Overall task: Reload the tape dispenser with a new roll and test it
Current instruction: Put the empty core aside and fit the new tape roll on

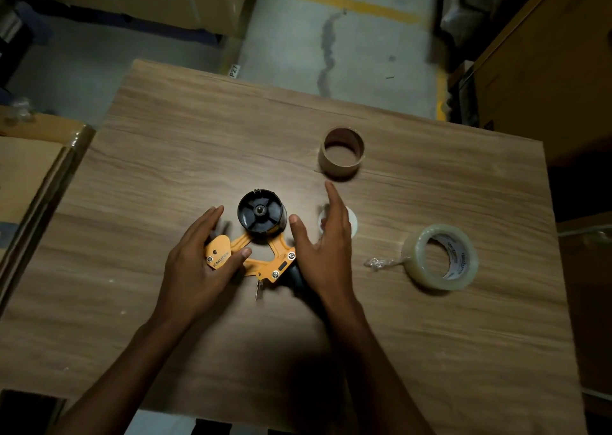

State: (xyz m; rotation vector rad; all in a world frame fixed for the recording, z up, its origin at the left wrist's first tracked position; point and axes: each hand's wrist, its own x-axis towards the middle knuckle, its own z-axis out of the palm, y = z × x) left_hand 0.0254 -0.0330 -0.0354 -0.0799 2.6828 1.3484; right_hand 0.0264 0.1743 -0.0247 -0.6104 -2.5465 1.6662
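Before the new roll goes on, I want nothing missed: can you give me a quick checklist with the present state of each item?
1. Black hub bare, no roll or core on it: ok.
2. Empty cardboard core set aside, clear of the dispenser: ok.
3. New clear tape roll on the table, to the right: ok.
4. Roll's loose end found: ok, a crumpled tail sticks out on its left.
5. Dispenser steadied: ok, left hand rests on its orange end.
6. Right hand free to fetch the roll: ok, open and empty.
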